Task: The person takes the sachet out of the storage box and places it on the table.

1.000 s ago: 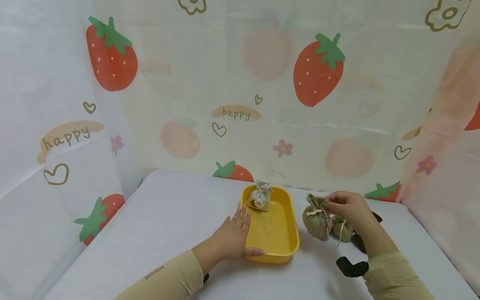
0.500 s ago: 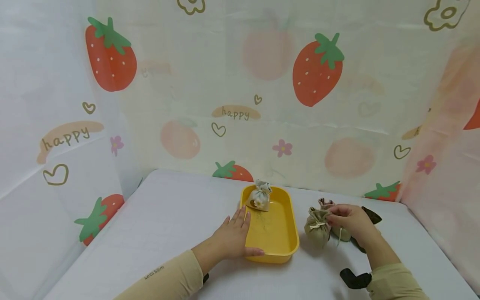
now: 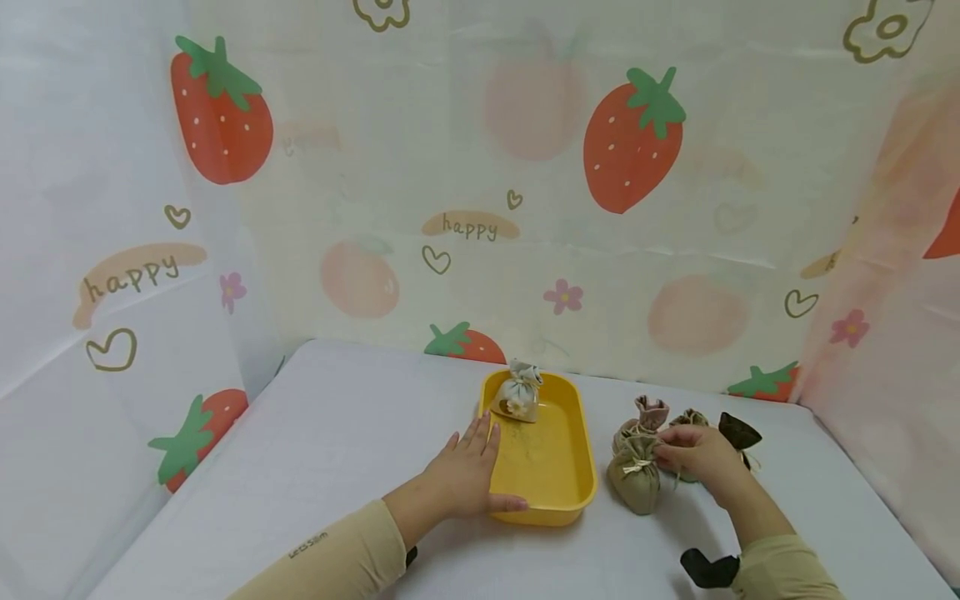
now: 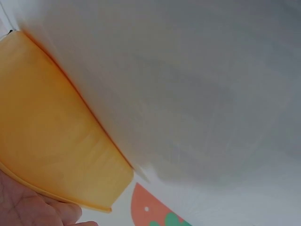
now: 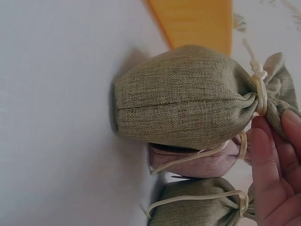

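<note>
My left hand (image 3: 465,471) lies with straight fingers along the left rim of a yellow plastic tub (image 3: 540,467), thumb at its near corner. Inside the tub, at the far left, sits a whitish drawstring pouch (image 3: 517,398) with a flower on it. To the right of the tub, my right hand (image 3: 701,457) pinches the gathered neck of an olive-green drawstring pouch (image 5: 183,96). That pouch stands upright, its base right at the tabletop. Close behind it are a pink pouch (image 5: 197,162) and another green pouch (image 5: 193,205).
A dark brown pouch (image 3: 738,431) stands farther right, partly hidden by my right hand. White cloth covers the table (image 3: 360,417). A strawberry-printed curtain (image 3: 465,275) closes off the back and sides.
My right hand has come down and nearer with the green pouch, lowering it to the tabletop in front of the pink one. More of the pouches behind now shows. My left hand has stayed still.
</note>
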A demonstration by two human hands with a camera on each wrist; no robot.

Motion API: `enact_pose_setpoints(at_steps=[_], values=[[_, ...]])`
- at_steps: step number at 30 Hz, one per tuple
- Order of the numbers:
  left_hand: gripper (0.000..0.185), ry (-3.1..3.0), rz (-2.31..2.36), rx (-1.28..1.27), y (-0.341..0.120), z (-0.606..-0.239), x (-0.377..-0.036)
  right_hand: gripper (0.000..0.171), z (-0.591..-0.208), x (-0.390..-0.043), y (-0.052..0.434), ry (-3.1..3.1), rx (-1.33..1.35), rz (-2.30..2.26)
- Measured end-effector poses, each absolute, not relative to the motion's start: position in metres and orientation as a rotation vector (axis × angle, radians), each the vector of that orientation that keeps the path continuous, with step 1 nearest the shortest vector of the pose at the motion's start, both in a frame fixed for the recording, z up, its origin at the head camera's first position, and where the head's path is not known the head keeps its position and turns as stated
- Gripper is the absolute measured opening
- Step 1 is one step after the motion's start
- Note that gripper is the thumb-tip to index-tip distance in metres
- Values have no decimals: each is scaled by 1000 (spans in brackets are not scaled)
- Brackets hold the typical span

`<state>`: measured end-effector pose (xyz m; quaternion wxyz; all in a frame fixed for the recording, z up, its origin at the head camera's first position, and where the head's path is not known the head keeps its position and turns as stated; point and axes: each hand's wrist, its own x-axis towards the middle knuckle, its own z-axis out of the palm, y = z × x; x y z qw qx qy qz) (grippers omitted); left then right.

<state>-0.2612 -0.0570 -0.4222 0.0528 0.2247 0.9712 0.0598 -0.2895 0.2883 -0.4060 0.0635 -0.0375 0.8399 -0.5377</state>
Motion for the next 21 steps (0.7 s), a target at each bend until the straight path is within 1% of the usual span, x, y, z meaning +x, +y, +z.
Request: enact_pose_setpoints(at_steps=[6,21], values=[[115,2958,174,697,-58,-426,-263,30,-404,-288,287,2524,-114,-1604],[114,2951,167,690,-57,-429,-265,41,-396,-284,292,2495,-185,-1590]])
